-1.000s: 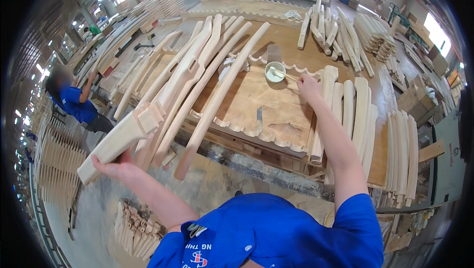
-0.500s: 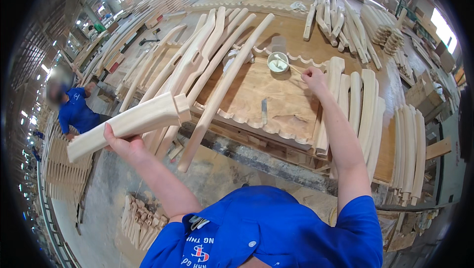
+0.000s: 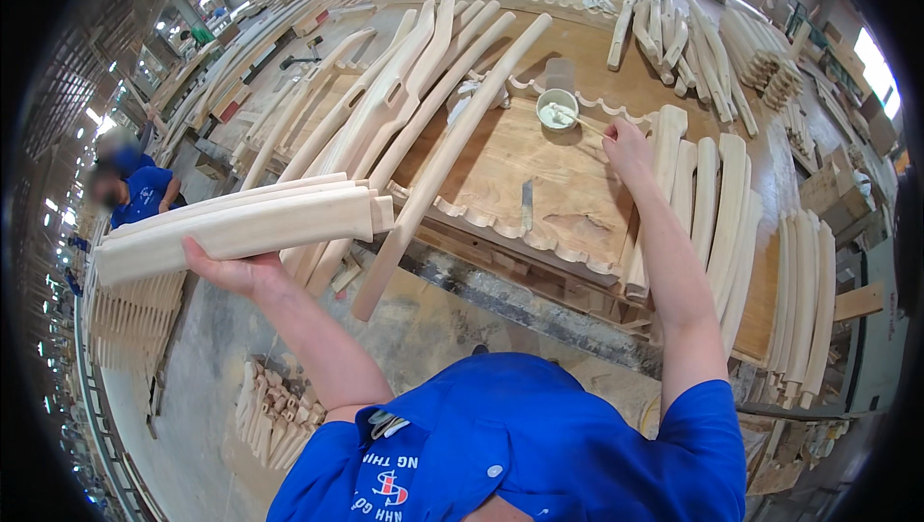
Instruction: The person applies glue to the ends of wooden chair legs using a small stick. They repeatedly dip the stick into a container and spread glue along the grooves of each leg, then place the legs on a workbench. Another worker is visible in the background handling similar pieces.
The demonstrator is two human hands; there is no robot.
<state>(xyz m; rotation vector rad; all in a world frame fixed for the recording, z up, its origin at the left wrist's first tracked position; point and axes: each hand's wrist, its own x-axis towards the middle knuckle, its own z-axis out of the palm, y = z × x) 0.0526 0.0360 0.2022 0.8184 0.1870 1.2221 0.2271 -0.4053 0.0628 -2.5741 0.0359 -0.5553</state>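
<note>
At the left, my left hand [image 3: 236, 270] is closed around the underside of a pale wooden furniture part [image 3: 241, 229] with a stepped end. It is held in the air, nearly level; whether the ridges along its top belong to it or to further parts I cannot tell. Over the bench, my right hand [image 3: 628, 149] pinches a thin stick [image 3: 589, 126]. The stick's far end reaches into a small round cup [image 3: 557, 125] of white paste. A flat metal blade [image 3: 526, 204] lies on the wooden board [image 3: 481, 176] in front of the cup.
Long curved wooden parts [image 3: 423, 118] lie across the bench left of the cup, one overhanging its front edge. More shaped parts [image 3: 707, 200] lie beside my right forearm. A white rag [image 3: 472, 99] sits behind the long parts. A co-worker in blue [image 3: 144, 195] is at the far left.
My left hand has turned the wooden part closer to level and moved slightly left. The right hand still holds the stick at the cup; the whole view has shifted a little.
</note>
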